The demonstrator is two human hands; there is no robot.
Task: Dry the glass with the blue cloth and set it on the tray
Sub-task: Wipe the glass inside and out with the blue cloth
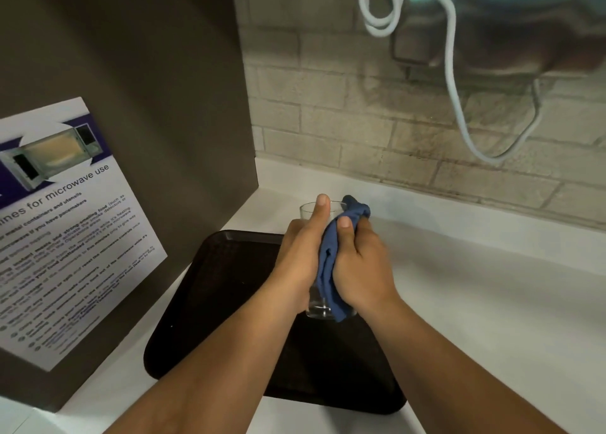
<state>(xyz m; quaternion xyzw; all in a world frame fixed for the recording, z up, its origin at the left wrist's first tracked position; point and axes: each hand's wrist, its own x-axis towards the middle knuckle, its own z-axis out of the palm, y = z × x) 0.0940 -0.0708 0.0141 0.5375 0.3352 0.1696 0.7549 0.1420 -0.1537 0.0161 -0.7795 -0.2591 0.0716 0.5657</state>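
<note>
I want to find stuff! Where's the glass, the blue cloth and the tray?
glass (pixel 308 211): head view, clear wall near the rim.
blue cloth (pixel 329 263): head view, middle fold between the hands.
tray (pixel 216 289): head view, bare dark floor, left part.

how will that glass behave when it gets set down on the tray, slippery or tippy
The glass is clear and smooth, so probably slick in the bare left hand; the blue cloth under the right hand likely grips better. It looks tall and narrow, so it may tip. The dark tray seems flat.
</note>
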